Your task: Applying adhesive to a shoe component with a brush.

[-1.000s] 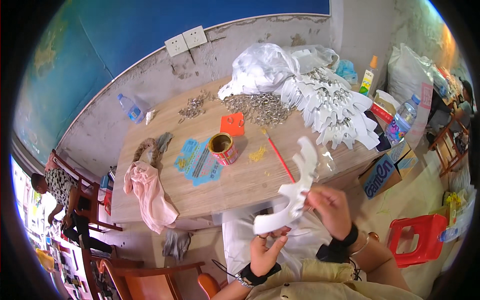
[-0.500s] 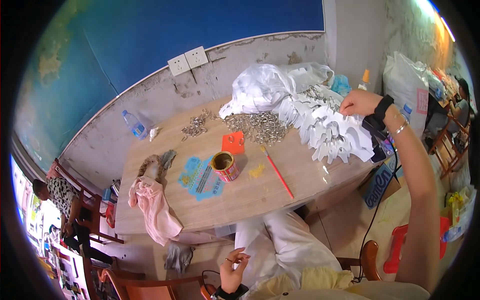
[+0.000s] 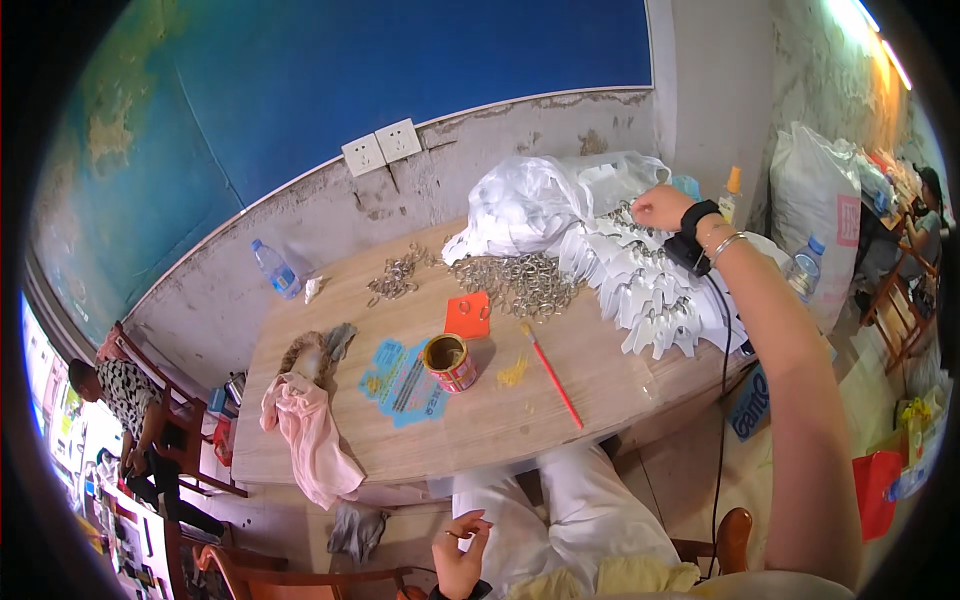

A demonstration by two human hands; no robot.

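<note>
My right hand (image 3: 660, 208) is at the far side of a heap of white cut pieces (image 3: 650, 270), with its fingers bent together and pointing down. What they hold, if anything, is too small to make out. Metal rings show among these pieces. Over my lap, my left hand (image 3: 460, 552) has its fingers half bent and apart, with nothing seen in it. A pile of metal rings (image 3: 520, 280) lies left of the white pieces. Nearer to me stand an open tin (image 3: 450, 365) and, to its right, a red-handled brush (image 3: 555, 385).
A white plastic bag (image 3: 525, 195) sits behind the heap. A pink cloth (image 3: 312, 440) hangs over the table's front edge. Other things include an orange card (image 3: 467, 316), a blue sheet (image 3: 400, 385), a water bottle (image 3: 275, 270) and a black cable (image 3: 722, 450). A person (image 3: 140, 420) sits at left.
My right hand has moved left and slightly away over the white pieces. My left hand has dropped a little lower in view, still over my lap. The view has shifted slightly.
</note>
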